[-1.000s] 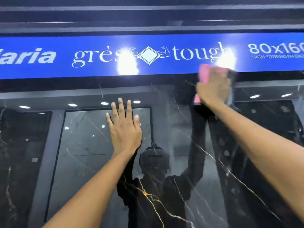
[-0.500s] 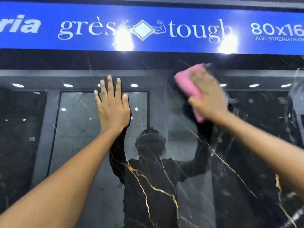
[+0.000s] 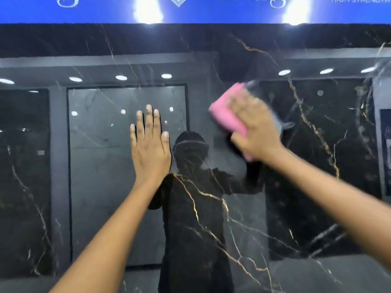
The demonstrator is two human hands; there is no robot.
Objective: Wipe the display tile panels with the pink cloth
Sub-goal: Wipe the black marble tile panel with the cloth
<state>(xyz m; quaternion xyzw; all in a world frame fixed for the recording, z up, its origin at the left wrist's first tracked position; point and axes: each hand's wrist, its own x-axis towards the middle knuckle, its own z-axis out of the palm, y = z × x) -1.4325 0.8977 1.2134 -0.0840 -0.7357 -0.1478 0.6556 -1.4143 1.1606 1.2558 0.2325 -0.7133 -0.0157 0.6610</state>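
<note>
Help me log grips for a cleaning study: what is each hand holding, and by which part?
The right hand presses the pink cloth on the tile panel, covering its right part. The left hand holds nothing.

Left hand (image 3: 149,152) on panel (image 3: 275,208), left of cloth (image 3: 227,115).

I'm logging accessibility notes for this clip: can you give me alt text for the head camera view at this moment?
The right hand presses a pink cloth against a glossy black gold-veined tile panel, while the left hand lies flat, fingers straight, on the panel beside it. A blue sign runs along the top, and the panel reflects ceiling lights and the person.
</note>
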